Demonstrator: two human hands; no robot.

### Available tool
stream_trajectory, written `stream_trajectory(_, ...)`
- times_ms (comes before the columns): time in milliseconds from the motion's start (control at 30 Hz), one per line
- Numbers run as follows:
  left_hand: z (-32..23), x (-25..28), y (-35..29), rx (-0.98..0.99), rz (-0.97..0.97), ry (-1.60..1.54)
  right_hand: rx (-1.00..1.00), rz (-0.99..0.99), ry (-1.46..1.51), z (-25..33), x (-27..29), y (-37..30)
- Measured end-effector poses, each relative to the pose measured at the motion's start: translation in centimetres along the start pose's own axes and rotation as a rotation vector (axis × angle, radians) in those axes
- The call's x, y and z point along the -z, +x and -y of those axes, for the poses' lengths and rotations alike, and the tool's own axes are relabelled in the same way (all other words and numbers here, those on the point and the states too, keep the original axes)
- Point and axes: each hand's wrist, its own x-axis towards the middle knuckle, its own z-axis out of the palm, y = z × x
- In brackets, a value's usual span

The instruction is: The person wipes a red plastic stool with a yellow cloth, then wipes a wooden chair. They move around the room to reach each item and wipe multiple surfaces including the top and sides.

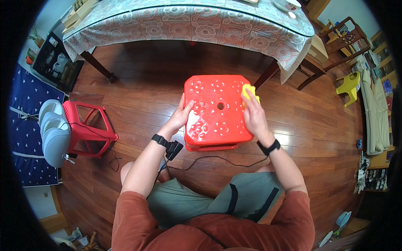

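Note:
In front of me on the floor stands a red plastic stool, its seat embossed with flower shapes and pierced by a round hole in the middle. My left hand grips the stool's left edge, thumb on the seat top and fingers down the side, partly hidden. At the opposite edge, toward the far right corner, my right hand presses a yellow sponge against the stool. Its fingers lie over the sponge and cover part of it. A thin black cable runs between my wrists.
Beyond the stool is a long table with a patterned cloth. Another red stool stands at left, with a grey-blue object on it. At right are a wooden chair, a small yellow stool and a beige cushioned seat.

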Motion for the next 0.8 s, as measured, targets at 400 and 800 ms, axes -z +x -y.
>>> stream_trajectory(400,1.2,-0.9,0.3,-0.033,-0.105,0.018,-0.134,-0.046,0.232,-7.9,-2.2,6.9)
stream_trajectory(800,0.0,-0.7,0.4,-0.003,-0.079,0.036,-0.443,-0.144,0.607,-1.7,0.1,-5.1)
